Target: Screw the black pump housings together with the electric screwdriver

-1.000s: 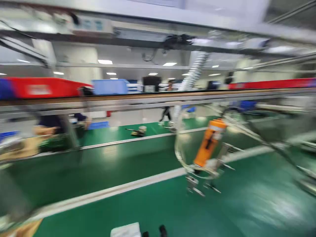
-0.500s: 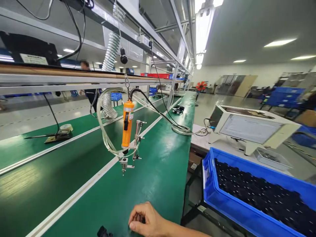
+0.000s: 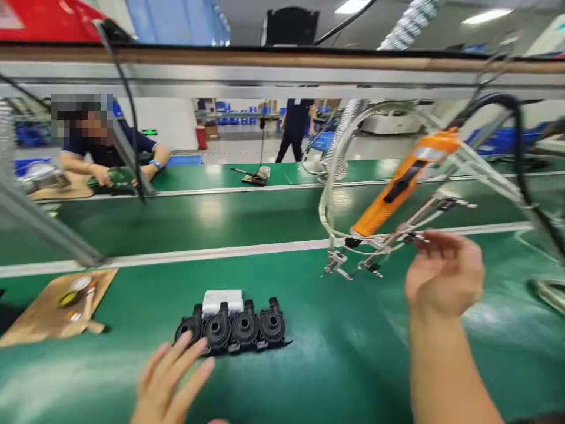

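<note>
Orange driver (image 3: 399, 185), right hand (image 3: 445, 274) alongside, left hand (image 3: 170, 380) by 4 housings (image 3: 244, 330)

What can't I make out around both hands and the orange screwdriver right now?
All in the head view:
Right hand: contact with the metal bracket unclear, from blur and overlap.
Left hand: wrist cut off by the bottom edge.
Leftmost black pump housing: lower part behind the left hand.
White block: lower front behind the pump housings.
Orange screwdriver: label too small and blurred to read.
</note>
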The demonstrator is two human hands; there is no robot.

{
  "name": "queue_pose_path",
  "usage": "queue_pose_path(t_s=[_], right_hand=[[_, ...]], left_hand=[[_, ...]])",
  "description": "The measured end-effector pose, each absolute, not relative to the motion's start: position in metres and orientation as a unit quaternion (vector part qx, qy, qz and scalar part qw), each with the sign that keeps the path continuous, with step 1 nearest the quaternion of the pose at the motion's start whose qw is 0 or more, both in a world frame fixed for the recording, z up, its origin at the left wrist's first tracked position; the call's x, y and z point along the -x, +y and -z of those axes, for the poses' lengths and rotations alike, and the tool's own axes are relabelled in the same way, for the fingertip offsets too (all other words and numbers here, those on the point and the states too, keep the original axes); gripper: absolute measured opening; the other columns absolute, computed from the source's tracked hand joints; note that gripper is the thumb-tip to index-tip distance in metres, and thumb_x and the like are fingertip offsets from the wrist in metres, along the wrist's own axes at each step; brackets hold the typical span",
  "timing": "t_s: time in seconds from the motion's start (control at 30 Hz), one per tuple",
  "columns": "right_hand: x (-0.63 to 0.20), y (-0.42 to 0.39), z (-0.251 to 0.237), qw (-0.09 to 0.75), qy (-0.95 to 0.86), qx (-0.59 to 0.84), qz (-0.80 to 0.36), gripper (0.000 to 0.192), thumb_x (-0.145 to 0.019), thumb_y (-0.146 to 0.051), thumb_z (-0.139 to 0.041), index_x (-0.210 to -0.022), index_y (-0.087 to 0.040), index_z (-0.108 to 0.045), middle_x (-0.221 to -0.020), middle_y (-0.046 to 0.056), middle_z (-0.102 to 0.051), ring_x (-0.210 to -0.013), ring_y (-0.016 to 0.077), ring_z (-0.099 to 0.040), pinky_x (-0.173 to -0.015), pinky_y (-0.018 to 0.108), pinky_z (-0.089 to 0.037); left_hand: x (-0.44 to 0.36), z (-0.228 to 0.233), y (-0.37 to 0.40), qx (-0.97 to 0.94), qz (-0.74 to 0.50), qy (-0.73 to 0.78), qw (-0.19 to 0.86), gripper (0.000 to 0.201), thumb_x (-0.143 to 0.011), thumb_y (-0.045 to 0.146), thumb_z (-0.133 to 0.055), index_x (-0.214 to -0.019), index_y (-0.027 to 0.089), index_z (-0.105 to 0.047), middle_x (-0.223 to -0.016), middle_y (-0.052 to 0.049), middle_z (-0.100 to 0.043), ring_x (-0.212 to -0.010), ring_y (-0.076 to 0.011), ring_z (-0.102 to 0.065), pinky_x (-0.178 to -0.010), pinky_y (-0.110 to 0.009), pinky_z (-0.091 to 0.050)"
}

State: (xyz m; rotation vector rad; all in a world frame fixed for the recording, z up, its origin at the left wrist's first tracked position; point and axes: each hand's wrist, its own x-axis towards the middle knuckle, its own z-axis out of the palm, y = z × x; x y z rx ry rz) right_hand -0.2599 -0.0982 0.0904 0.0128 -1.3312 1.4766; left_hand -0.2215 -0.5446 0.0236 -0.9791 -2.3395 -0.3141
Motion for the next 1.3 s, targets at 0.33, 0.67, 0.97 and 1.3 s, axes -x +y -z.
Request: queue_pose_path(t_s=[0.33,0.67,0.97,1.3], right_hand=[[0.353,-0.091,-0.106,0.157,-0.6,-0.197,-0.759,0.089,-0.076,-0.077,-0.051,-0.133,-0.012,-0.03,-0.094,0.009,-0.046,-0.075,0.0091,-0.048,-0.069,0.025,-0.048],[0.325,-0.131,-0.127,0.098,-0.485,-0.355,-0.793,0.051,-0.09,-0.066,-0.042,-0.126,-0.03,-0.04,-0.066,0.0,-0.024,-0.051,0.0035,-0.031,-0.049,0.015,-0.036],[0.307,-0.128,-0.142,0.018,-0.426,-0.459,-0.78,0.054,-0.09,-0.062,-0.045,-0.128,-0.023,-0.046,-0.06,-0.004,-0.033,-0.04,-0.0006,-0.028,-0.043,0.009,-0.034],[0.288,-0.119,-0.116,0.05,-0.486,-0.33,-0.808,0.053,-0.088,-0.063,-0.045,-0.113,-0.018,-0.054,-0.053,-0.002,-0.027,-0.048,0.0037,-0.034,-0.051,0.01,-0.038]], left_hand=[[0.26,-0.02,-0.434,0.347,0.04,-0.914,0.204,0.079,-0.063,0.065,-0.071,-0.126,0.02,-0.054,-0.128,-0.009,-0.057,-0.128,-0.0338,-0.04,-0.109,-0.057,-0.022],[0.256,-0.013,-0.438,0.338,0.051,-0.919,0.194,0.063,-0.072,0.057,-0.067,-0.125,0.024,-0.056,-0.128,-0.008,-0.056,-0.123,-0.0324,-0.046,-0.108,-0.056,-0.026],[0.254,-0.001,-0.444,0.353,0.048,-0.905,0.231,0.049,-0.085,0.047,-0.055,-0.128,0.022,-0.054,-0.128,-0.01,-0.055,-0.123,-0.0296,-0.046,-0.105,-0.047,-0.033],[0.244,0.007,-0.47,0.343,0.057,-0.885,0.309,0.058,-0.081,0.064,-0.052,-0.131,0.034,-0.049,-0.127,-0.007,-0.054,-0.126,-0.0319,-0.043,-0.112,-0.051,-0.018]])
